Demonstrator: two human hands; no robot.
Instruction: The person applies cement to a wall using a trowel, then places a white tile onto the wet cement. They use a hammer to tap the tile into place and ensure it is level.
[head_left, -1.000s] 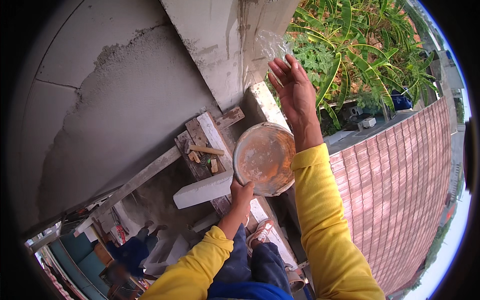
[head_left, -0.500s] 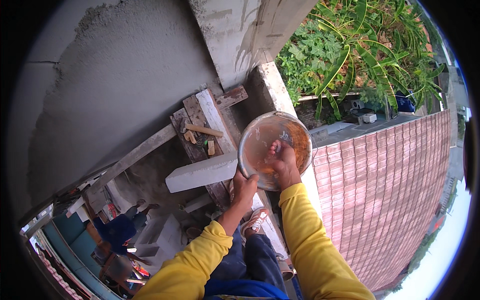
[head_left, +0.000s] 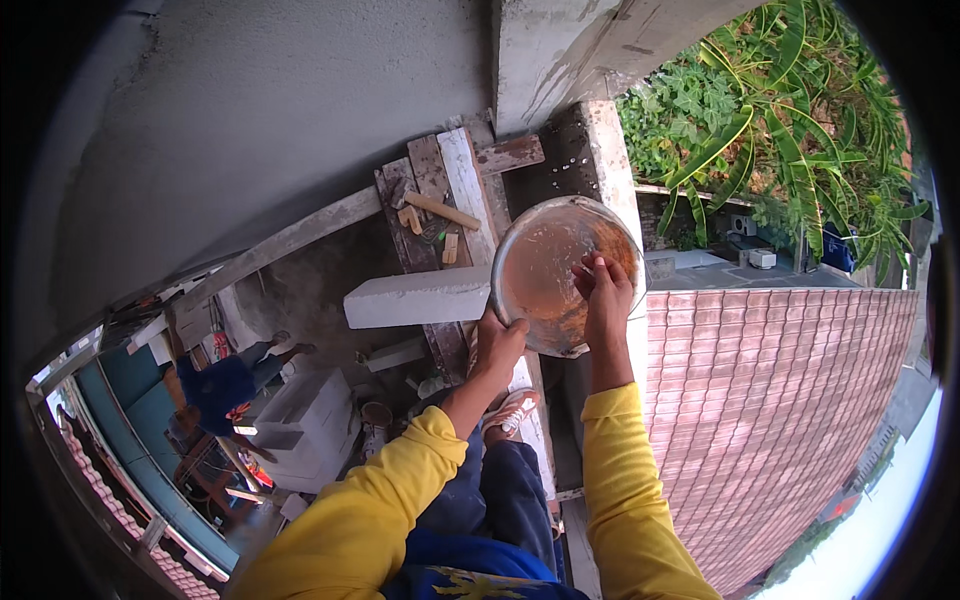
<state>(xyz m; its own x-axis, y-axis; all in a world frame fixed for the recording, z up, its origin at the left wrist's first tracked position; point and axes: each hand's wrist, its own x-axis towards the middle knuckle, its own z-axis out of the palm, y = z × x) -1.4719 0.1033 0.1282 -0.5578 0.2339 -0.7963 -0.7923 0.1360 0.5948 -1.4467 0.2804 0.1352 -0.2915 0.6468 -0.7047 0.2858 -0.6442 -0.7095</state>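
My left hand (head_left: 500, 348) grips the near left rim of a round, worn basin (head_left: 545, 255) holding cloudy, rusty-looking water. My right hand (head_left: 605, 305) is over the basin's right part, its fingers loosely bent and apart, with nothing visible in them. Water droplets scatter above the far rim. Left of the basin, a wooden-handled hammer (head_left: 440, 208) and small wood pieces (head_left: 450, 248) lie on weathered planks (head_left: 428, 172). A long pale block (head_left: 410, 298) lies crosswise below them.
A plastered wall (head_left: 260, 110) and concrete column (head_left: 545, 50) border the planks. A concrete ledge (head_left: 612, 145) drops to greenery (head_left: 760, 120) and a tiled roof (head_left: 760, 400). My feet stand on boards. Lower left, a person in dark blue (head_left: 215, 395) is among pale blocks (head_left: 300, 430).
My right hand came down from beyond the basin, where it tossed water, into the basin, then shifted slightly back. The view has turned, and droplets now show above the rim.
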